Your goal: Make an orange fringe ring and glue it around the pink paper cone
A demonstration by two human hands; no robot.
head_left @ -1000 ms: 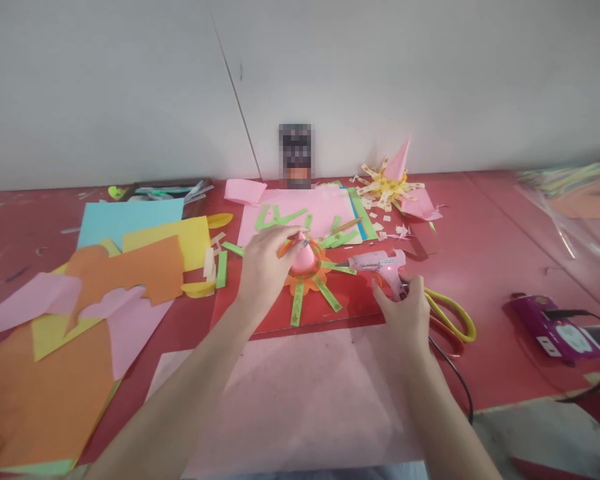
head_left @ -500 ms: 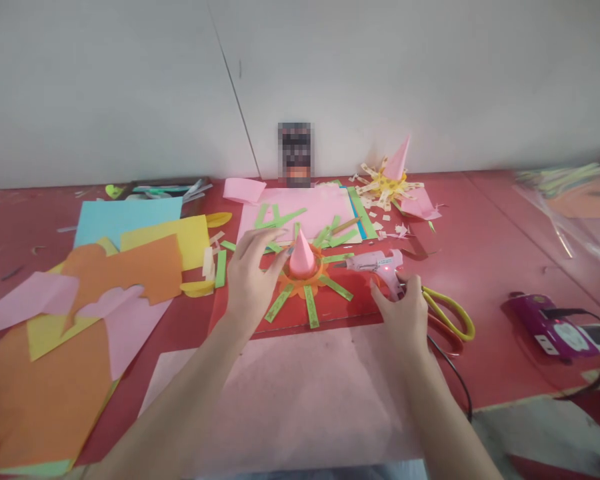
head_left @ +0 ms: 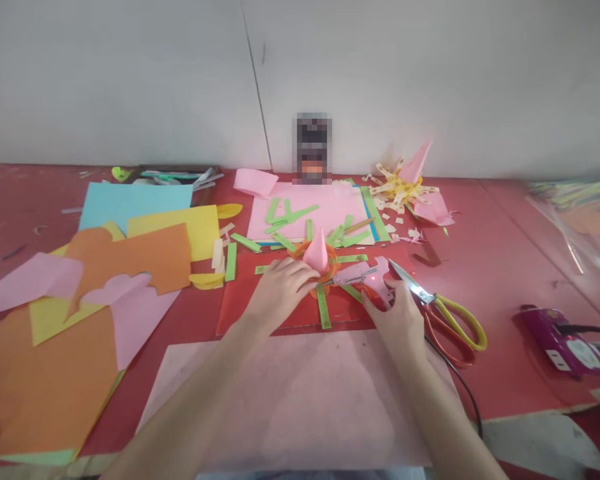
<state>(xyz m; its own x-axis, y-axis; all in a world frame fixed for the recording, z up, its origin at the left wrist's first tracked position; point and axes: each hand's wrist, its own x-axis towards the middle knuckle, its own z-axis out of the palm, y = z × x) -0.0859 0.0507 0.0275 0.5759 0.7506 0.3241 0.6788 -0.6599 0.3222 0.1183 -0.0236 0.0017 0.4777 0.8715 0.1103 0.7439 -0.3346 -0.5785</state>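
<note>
My right hand [head_left: 401, 320] grips a pink hot glue gun [head_left: 365, 272] with an orange trigger and a small red light. Its nozzle points left, close to the fingertips of my left hand [head_left: 286, 287]. Those fingers are pressed together at the near left edge of an orange paper flower [head_left: 336, 260]; whatever they pinch is hidden. From the flower's middle a pink paper cone [head_left: 317, 253] stands upright. Patterned green strips [head_left: 323, 308] spread outward around it, partly covered by my left hand. Beneath lies a red board [head_left: 240, 293].
Scissors [head_left: 433, 297] with yellow and red handles lie beside my right hand, near a black cord. A finished-looking cone flower [head_left: 405, 183] is at the back right. Coloured sheets [head_left: 145, 253] cover the left, and a purple power box [head_left: 563, 340] sits at the right.
My left hand has come down from beside the cone to the flower's near edge, its fingers closing. The glue gun has moved left and its nozzle now meets the flower. The scissors' blades are uncovered.
</note>
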